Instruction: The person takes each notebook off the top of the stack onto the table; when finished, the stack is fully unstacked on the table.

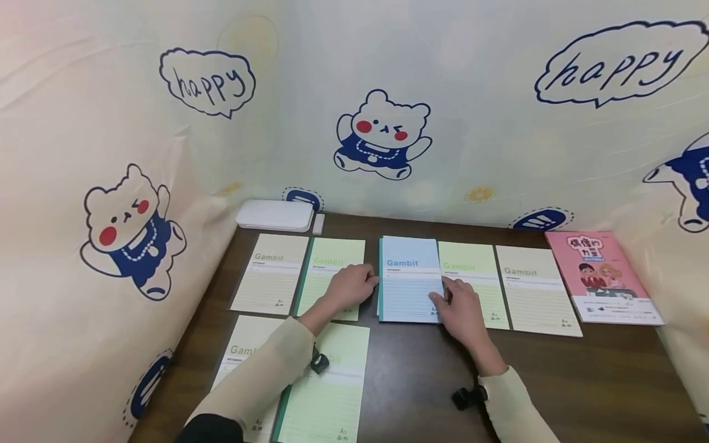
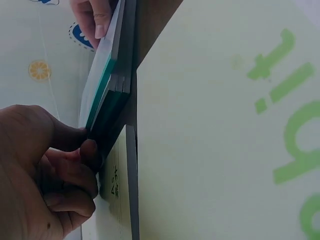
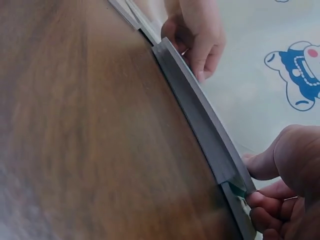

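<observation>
**Two hands at the blue notebooks**

The blue notebooks [image 1: 408, 286] lie stacked on the table [image 1: 581, 369], mid-row. The left hand [image 1: 350, 287] pinches the stack's left edge with curled fingers; the right hand [image 1: 461, 307] pinches its lower right corner. Green notebooks [image 1: 335, 274] lie just left.

The desk [image 1: 421, 375] was dark brown wood-grain with a smooth, slightly sheeny finish. The blue notebook [image 1: 408, 286] and the green notebook [image 1: 332, 271] had matt paper covers. The pink book [image 1: 604, 277] wore a glossier printed cover. The backdrop [image 1: 471, 111] looked like soft, creased printed cloth. The white case [image 1: 275, 215] seemed smooth matt plastic.
</observation>
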`<move>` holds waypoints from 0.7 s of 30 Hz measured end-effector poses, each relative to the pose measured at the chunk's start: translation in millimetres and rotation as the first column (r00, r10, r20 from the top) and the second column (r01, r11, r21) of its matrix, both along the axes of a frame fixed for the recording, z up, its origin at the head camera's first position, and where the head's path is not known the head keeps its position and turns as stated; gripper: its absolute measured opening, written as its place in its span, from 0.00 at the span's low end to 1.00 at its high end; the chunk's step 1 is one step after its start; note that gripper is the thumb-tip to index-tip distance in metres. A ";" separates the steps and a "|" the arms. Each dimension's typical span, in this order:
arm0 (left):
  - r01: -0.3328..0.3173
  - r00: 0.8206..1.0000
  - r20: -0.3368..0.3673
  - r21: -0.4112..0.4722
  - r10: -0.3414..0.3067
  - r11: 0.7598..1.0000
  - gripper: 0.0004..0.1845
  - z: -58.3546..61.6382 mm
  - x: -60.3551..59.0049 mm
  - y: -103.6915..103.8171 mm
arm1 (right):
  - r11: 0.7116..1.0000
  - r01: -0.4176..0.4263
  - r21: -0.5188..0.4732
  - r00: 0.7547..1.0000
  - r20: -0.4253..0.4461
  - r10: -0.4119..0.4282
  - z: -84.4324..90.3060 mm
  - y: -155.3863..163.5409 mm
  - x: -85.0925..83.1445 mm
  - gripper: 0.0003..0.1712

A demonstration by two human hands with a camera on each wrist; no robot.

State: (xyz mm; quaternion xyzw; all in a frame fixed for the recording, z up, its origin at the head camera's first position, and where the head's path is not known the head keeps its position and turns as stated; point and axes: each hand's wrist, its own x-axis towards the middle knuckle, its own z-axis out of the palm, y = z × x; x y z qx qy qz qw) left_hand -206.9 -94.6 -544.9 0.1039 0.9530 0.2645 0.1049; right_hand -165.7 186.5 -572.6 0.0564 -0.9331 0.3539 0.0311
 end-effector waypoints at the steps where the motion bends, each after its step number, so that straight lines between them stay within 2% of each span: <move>1: -0.002 1.000 -0.003 0.000 0.002 1.000 0.17 -0.9 -0.5 0.4 | 1.000 0.002 -0.005 1.000 0.006 -0.002 1.6 1.0 0.6 0.30; 4: -0.019 1.000 0.000 0.028 0.019 0.999 0.16 0.3 -0.7 0.7 | 1.000 0.001 -0.028 0.999 0.037 0.000 6.1 5.2 1.6 0.32; 5: -0.021 1.000 -0.008 0.036 0.021 0.999 0.16 -3.2 -1.7 -0.5 | 0.999 -0.001 -0.034 0.999 0.050 0.003 7.8 6.7 2.2 0.33; 11: -0.045 0.998 0.054 0.050 0.042 0.998 0.16 -2.0 -3.0 3.9 | 0.999 -0.036 -0.027 0.991 0.131 0.039 18.1 20.4 7.9 0.40; 13: -0.046 0.996 0.079 0.038 0.042 0.998 0.16 2.2 -2.7 6.2 | 0.999 -0.050 -0.018 0.987 0.150 0.052 21.1 24.0 12.2 0.40; 17: -0.029 0.995 0.093 0.025 0.026 0.999 0.16 2.2 -5.7 7.2 | 0.998 -0.066 -0.001 0.980 0.190 0.065 28.2 27.1 27.1 0.41; 21: -0.020 0.995 0.103 0.024 0.017 1.000 0.16 4.0 -7.7 8.1 | 0.999 -0.044 -0.008 0.972 0.232 0.044 32.3 26.2 52.0 0.42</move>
